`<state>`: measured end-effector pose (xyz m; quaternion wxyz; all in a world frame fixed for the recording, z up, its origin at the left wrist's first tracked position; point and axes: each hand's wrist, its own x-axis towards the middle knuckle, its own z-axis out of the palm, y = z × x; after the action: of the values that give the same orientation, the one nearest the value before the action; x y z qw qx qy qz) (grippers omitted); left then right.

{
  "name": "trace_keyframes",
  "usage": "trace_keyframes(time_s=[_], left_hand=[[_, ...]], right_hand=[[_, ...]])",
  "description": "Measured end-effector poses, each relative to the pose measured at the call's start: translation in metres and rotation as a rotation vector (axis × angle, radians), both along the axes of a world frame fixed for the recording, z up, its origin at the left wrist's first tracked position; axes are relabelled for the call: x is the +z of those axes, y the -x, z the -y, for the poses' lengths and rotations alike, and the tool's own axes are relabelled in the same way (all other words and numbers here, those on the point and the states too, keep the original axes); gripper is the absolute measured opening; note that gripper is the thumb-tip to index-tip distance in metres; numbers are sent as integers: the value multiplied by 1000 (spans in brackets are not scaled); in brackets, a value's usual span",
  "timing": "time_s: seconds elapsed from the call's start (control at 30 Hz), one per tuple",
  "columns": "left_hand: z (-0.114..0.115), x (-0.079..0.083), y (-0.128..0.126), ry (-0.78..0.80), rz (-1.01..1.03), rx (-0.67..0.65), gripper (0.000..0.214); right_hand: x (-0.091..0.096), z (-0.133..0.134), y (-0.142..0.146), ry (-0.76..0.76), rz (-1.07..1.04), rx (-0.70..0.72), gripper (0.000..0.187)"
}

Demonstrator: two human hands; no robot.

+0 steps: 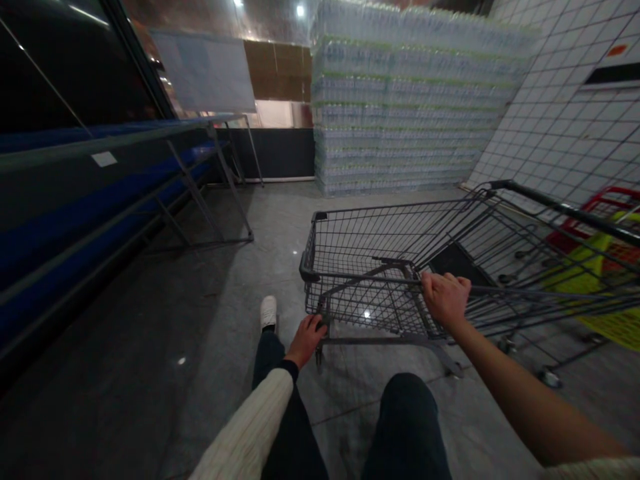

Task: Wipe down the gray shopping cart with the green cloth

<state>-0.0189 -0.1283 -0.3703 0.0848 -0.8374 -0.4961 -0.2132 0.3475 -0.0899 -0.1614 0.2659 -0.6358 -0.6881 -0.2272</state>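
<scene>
A grey wire shopping cart (370,278) stands side-on in front of me, its basket holding nothing and its black handle at the right. My right hand (447,297) is wrapped around the near top rail of the basket. Low at the cart's left end, my left hand (306,339) has its fingers curled over the frame near the bottom corner. The palm side of both hands is hidden. My knee and one white shoe (269,313) show below and beside the cart.
A tall stack of shrink-wrapped water bottles (400,120) stands behind the cart. Metal-framed shelving (215,173) with blue surfaces runs along the left. Yellow and red baskets (580,267) sit at the right, near a white tiled wall (565,100). The floor is grey tile.
</scene>
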Motion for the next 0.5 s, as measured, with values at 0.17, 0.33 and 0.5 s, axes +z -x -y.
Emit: trace_keyframes(time_s=[0.17, 0.33, 0.5], left_hand=[[-14, 5, -7, 4, -40, 3, 29], [-16, -1, 2, 66, -86, -1, 22], [-8, 6, -19, 47, -67, -67, 25]], right_hand=[[2, 2, 0, 3, -2, 7, 49], [4, 2, 3, 14, 1, 7, 49], [2, 0, 2, 12, -17, 14, 49]])
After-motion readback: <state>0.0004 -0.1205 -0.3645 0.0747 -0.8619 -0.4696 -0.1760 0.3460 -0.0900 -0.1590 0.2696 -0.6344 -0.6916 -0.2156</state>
